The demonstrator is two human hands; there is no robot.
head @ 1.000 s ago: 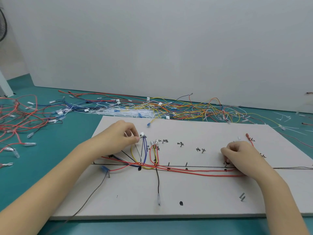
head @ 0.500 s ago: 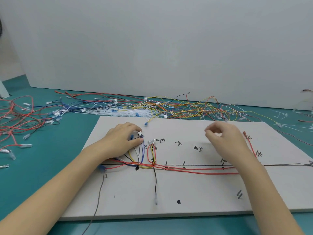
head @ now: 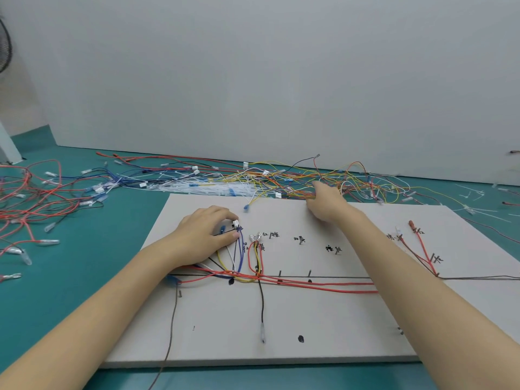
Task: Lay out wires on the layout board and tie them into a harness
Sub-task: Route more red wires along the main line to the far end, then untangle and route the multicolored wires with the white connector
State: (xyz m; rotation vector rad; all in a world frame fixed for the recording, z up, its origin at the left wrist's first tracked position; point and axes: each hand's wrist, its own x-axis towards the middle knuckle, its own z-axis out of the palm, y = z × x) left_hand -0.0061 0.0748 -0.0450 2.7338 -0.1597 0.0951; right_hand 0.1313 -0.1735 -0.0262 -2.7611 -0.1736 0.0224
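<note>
While left hand (head: 205,237) pinches white connector (head: 235,222), red wires (head: 309,285) run left-right.

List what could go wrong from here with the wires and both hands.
1. The right hand reaches into the tangled wire pile; pulling one wire may drag others onto the board.
2. The left hand holds the white connector; letting go could loosen the blue wires.
3. The right forearm hangs above the red wires and may snag them.

Near half of the layout board (head: 323,319) lies bare — pegs (head: 309,273) and routed wires (head: 309,285) crowd mid-board.
</note>
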